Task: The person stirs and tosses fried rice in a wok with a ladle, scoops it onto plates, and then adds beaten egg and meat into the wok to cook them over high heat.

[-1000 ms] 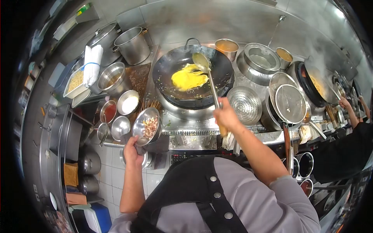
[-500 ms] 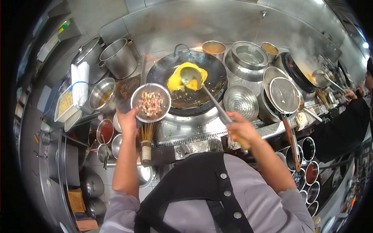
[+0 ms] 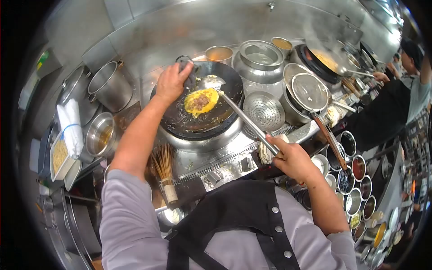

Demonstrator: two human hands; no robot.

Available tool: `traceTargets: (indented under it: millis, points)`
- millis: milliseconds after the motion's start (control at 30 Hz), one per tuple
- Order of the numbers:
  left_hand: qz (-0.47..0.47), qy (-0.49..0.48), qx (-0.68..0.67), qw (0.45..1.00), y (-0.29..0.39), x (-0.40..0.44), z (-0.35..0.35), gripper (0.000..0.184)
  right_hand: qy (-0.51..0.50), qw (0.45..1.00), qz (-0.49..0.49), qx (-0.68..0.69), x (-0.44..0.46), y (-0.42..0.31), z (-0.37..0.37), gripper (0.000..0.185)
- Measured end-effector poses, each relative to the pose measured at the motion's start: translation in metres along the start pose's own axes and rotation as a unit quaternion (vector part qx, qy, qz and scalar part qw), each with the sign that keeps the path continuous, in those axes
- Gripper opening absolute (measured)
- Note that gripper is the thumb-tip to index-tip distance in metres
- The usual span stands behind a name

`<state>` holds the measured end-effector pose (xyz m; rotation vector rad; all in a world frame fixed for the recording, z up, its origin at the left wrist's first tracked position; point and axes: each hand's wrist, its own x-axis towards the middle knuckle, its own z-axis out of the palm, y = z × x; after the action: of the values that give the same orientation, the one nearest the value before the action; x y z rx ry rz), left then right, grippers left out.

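Observation:
A yellow egg sheet (image 3: 209,106) lies in the black wok (image 3: 198,128), with chopped pinkish meat (image 3: 198,101) heaped on its middle. My left hand (image 3: 172,84) is at the wok's far left side, close to its loop handle (image 3: 183,58). A dark cloth (image 3: 191,81) is bunched under its fingers; how they close on it is partly hidden. My right hand (image 3: 294,159) is wrapped round the handle of a long metal ladle (image 3: 245,118). The ladle's bowl rests inside the wok, just beyond the egg.
A perforated strainer (image 3: 264,114) and a mesh sieve (image 3: 310,92) sit right of the wok. A bamboo brush (image 3: 165,173) lies at the stove's front edge. Stockpots (image 3: 110,87) stand left. Sauce containers (image 3: 358,168) line the right, where a co-worker (image 3: 382,105) tends another wok.
My left hand has moved from the bowl of meat up to the wok's far rim. The meat now lies on the egg, and the bowl is out of sight. The ladle has shifted away from the egg.

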<state>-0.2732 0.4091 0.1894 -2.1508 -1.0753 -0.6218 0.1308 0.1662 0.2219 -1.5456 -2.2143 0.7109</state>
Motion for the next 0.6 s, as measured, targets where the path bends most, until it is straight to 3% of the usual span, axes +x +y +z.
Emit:
traceTargets:
  millis: [100, 200, 233, 300, 333, 400, 467, 500, 533, 567, 600]
  points:
    - [0.082, -0.029, -0.027, 0.996, -0.006, 0.004, 0.001, 0.069, -0.011, 0.999, 0.041, 0.004, -0.004, -0.009, 0.009, 0.062]
    - [-0.147, 0.031, -0.105, 0.983, -0.018, 0.012, -0.016, 0.086, 0.017, 1.0, 0.015, -0.022, -0.007, -0.004, 0.022, 0.066]
    - [-0.141, 0.031, -0.103, 0.984, -0.024, 0.014, -0.022, 0.086, 0.022, 1.0, 0.015, -0.017, -0.007, -0.003, 0.025, 0.066]
    - [-0.193, 0.171, -0.2, 0.945, -0.031, 0.016, -0.032, 0.088, -0.008, 0.996, 0.021, -0.083, -0.009, -0.001, 0.029, 0.067]
    - [-0.212, 0.158, -0.222, 0.939, -0.034, 0.012, -0.038, 0.085, -0.034, 0.993, 0.044, -0.105, -0.009, 0.001, 0.031, 0.066]
    - [-0.152, 0.178, -0.19, 0.953, -0.031, 0.003, -0.052, 0.089, -0.051, 0.992, 0.073, -0.087, -0.011, 0.001, 0.028, 0.064]
    - [-0.22, 0.004, -0.146, 0.965, -0.016, -0.02, -0.069, 0.087, -0.088, 0.988, 0.128, -0.014, -0.024, 0.005, 0.015, 0.06]
    - [-0.154, -0.017, -0.1, 0.983, -0.012, -0.036, -0.064, 0.083, -0.06, 0.992, 0.11, -0.003, -0.035, 0.025, 0.018, 0.06]
    - [-0.028, -0.043, -0.006, 0.999, -0.032, -0.065, -0.034, 0.076, -0.03, 0.993, 0.114, 0.013, -0.053, 0.032, 0.013, 0.06]
    - [-0.016, -0.143, -0.08, 0.986, -0.017, -0.069, -0.055, 0.072, 0.019, 0.99, 0.127, 0.054, -0.074, 0.041, 0.011, 0.06]
    - [-0.064, -0.165, -0.126, 0.976, -0.032, -0.089, -0.039, 0.072, 0.061, 0.981, 0.14, 0.124, -0.095, 0.065, 0.02, 0.057]
